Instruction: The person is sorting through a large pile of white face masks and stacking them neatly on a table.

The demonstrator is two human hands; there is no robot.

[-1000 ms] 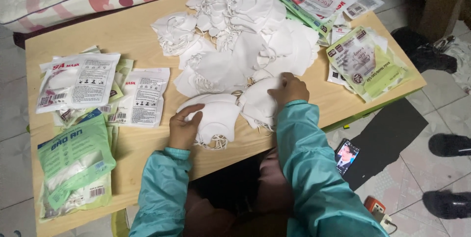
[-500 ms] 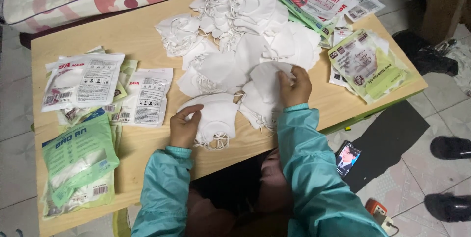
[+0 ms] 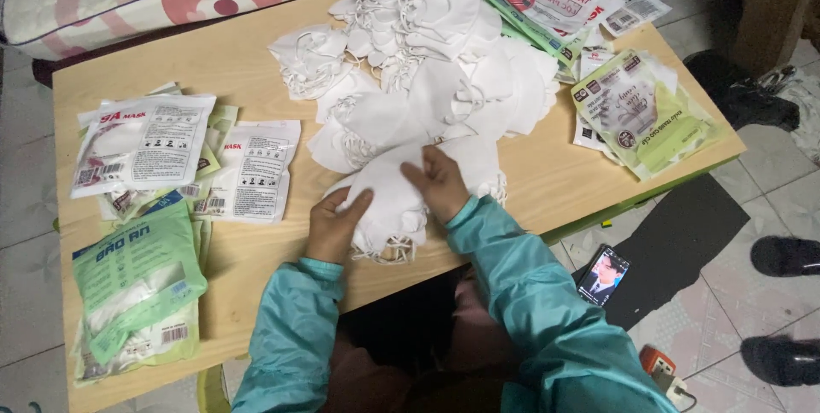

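On table (image 3: 256, 37), both hands (image 3: 337, 225) pressing white mask (image 3: 389, 195); sealed packets (image 3: 141, 144) seemingly full

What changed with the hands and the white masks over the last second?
The right hand moved from the loose mask pile back toward the body and now presses on the white mask beside the left hand. The left hand stayed on that mask's near edge. The packets on the left side of the wooden table did not move.

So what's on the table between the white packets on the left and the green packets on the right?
In the head view, a heap of loose white masks, both hands working its near edge.
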